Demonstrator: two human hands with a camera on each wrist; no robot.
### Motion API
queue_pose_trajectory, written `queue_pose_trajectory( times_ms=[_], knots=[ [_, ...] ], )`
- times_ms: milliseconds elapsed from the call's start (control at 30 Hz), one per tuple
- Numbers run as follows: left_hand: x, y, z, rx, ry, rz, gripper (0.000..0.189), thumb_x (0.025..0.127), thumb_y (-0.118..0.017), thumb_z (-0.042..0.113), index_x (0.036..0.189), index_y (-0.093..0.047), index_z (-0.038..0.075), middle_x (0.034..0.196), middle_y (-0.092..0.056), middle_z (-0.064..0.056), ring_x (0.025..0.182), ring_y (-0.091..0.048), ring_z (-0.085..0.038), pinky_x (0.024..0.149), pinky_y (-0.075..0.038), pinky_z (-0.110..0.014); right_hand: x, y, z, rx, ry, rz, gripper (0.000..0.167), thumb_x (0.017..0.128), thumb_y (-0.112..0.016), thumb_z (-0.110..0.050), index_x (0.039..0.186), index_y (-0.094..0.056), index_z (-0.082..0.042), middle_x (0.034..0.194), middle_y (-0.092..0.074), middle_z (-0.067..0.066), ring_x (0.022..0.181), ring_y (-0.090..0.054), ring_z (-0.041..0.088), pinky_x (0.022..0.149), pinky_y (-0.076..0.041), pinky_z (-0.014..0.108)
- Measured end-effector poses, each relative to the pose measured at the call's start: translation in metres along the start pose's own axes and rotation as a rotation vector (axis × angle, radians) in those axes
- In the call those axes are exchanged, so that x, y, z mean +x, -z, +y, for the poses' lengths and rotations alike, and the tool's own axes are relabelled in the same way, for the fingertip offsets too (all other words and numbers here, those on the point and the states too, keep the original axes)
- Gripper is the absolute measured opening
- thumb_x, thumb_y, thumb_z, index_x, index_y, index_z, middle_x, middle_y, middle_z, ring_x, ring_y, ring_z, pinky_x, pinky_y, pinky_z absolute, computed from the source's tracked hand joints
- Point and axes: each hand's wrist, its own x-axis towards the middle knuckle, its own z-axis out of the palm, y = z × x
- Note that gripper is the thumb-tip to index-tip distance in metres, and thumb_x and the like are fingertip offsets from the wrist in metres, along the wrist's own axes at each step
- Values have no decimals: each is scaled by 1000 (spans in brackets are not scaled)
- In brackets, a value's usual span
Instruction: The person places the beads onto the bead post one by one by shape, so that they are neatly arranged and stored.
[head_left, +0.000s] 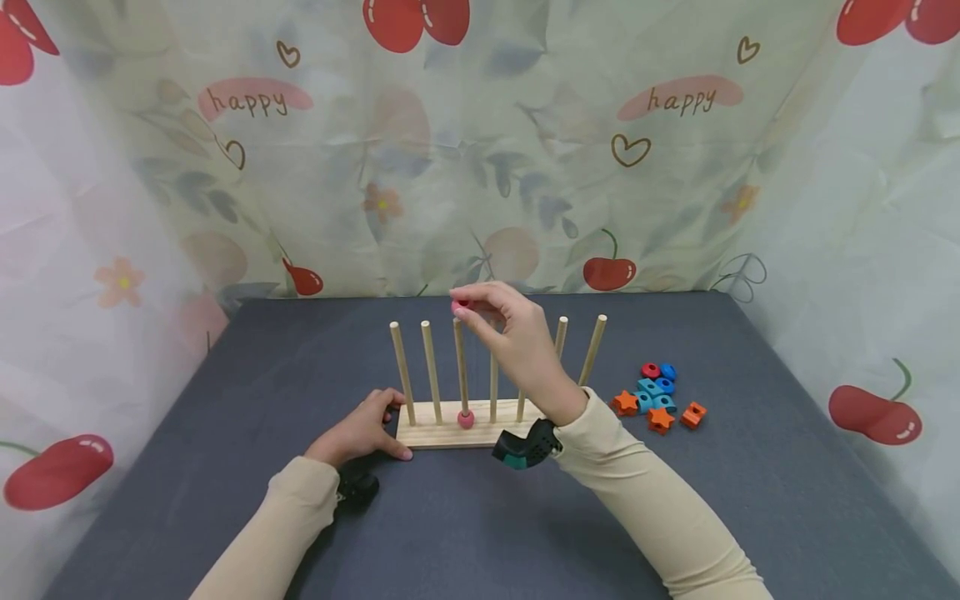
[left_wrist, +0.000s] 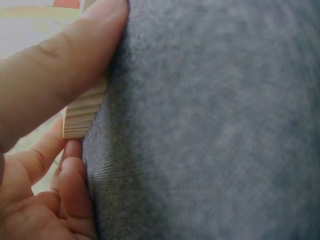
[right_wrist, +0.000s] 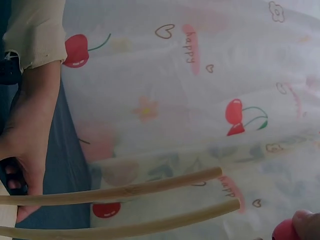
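Observation:
A wooden peg board (head_left: 427,437) with a row of upright pegs stands on the dark table. My left hand (head_left: 363,429) grips its left end, thumb at the front and fingers behind; the left wrist view shows the board's end grain (left_wrist: 77,120) between them. Between thumb and fingertips, my right hand (head_left: 521,337) pinches a pink bead (head_left: 460,307) just above the top of the third peg (head_left: 461,362) from the left. Another pink bead (head_left: 466,419) sits at the foot of that same peg. The right hand and forearm partly cover the pegs on the right.
Right of the board lies a loose group of beads: orange stars (head_left: 661,419), an orange cube-like bead (head_left: 693,414), several blue beads (head_left: 647,387) and a red bead (head_left: 650,371). A patterned cloth (head_left: 465,167) hangs behind the table and along both sides.

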Motion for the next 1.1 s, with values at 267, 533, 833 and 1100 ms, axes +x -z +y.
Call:
queue_pose_trajectory(
  times_ms=[267, 533, 833, 1100],
  knots=[
    [-1, 0, 0, -6, -9, 0, 76, 62, -92, 13, 125, -49, 0, 116, -44, -16, 104, -43, -28, 90, -39, -43, -4, -5, 8, 5, -56, 4, 22, 92, -67, -18, 112, -70, -13, 99, -66, 0, 83, -61, 9, 65, -42, 22],
    [-1, 0, -1, -9, -8, 3, 76, 62, -92, 12, 124, -49, 0, 118, -44, -17, 106, -44, -30, 92, -39, -45, -7, -6, 10, 24, -114, -31, 25, 91, -68, -22, 115, -70, -15, 100, -67, -1, 83, -59, 10, 68, -42, 23],
    [0, -2, -1, -17, 11, -1, 76, 63, -92, 14, 125, -49, 2, 121, -43, -16, 110, -44, -31, 96, -39, -47, -6, -6, 12, 17, -136, -34, 25, 91, -67, -23, 115, -69, -16, 100, -68, -3, 85, -61, 8, 68, -44, 23],
    [1, 0, -1, -41, 32, -9, 77, 63, -91, 14, 126, -48, 3, 126, -41, -16, 116, -43, -33, 100, -37, -51, -6, -8, 11, 6, -167, -52, 26, 91, -68, -23, 116, -69, -16, 104, -69, -2, 91, -65, 8, 74, -49, 25]
  ],
)
